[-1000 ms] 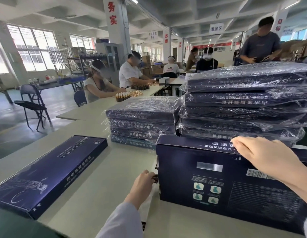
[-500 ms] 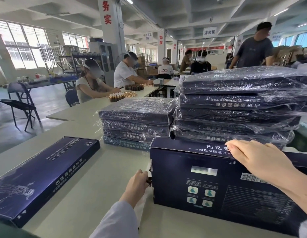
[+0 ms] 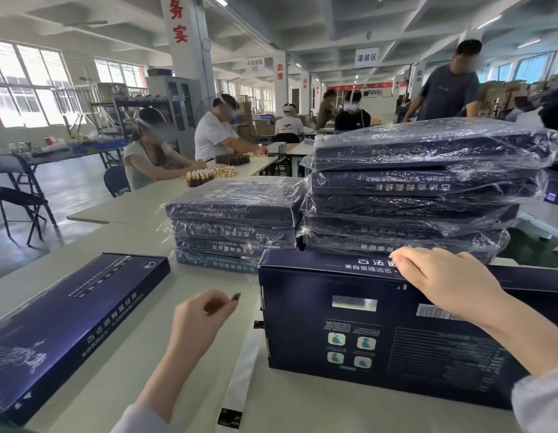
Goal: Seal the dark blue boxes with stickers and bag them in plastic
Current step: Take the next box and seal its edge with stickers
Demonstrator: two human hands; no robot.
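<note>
Pale work table (image 3: pixel 196 276), factory hall behind. At your left a flat dark blue box (image 3: pixel 68 323) lies unbagged. Your left hand (image 3: pixel 202 317) hovers above the table, thumb and forefinger pinching a small dark sticker (image 3: pixel 236 296). Beside it lies the white backing strip (image 3: pixel 243 367). Your right hand (image 3: pixel 443 276) grips the top edge of the upright box (image 3: pixel 349 332), which stands before the bagged stacks (image 3: pixel 421 182).

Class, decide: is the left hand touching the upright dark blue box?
Apart. The head view shows bare table between the left hand and the upright dark blue box.
</note>
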